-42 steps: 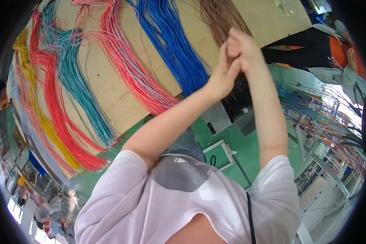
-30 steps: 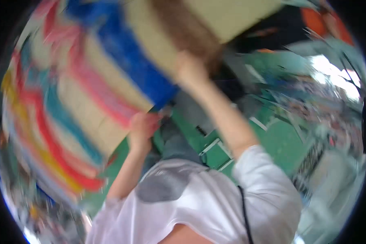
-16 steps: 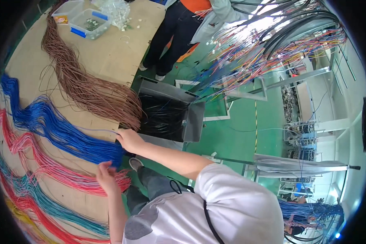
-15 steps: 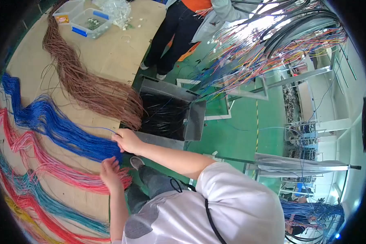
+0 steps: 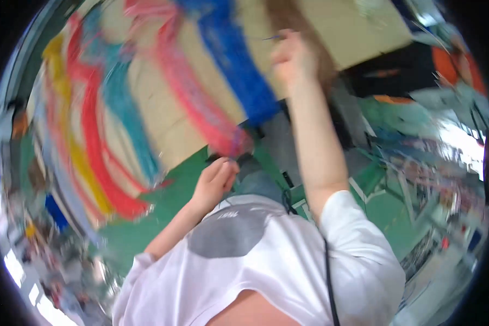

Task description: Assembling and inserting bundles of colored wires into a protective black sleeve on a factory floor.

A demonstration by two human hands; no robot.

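Observation:
My right hand (image 5: 292,57) is raised over the table between the blue wire bundle (image 5: 234,62) and the brown wire bundle (image 5: 307,32). Its fingers are closed on a blue wire (image 5: 270,38), a short piece of which sticks out to the left. In front of my body my left hand (image 5: 216,182) is closed, just nearer than the loose end of the pink wire bundle (image 5: 187,87). What its fingers hold, if anything, is too small and blurred to make out. Motion smears much of the picture.
Left of the pink bundle, teal (image 5: 126,103), red (image 5: 95,125) and yellow (image 5: 65,108) wire bundles lie on the tan table (image 5: 174,138), some hanging over its edge. A grey bin (image 5: 348,117) stands by the right forearm. A person in orange (image 5: 445,65) is at the far right.
The whole view has turned, so the bundles now run away from me. My right hand has moved away from the left, still with the blue wire. My left hand has drawn back toward my body.

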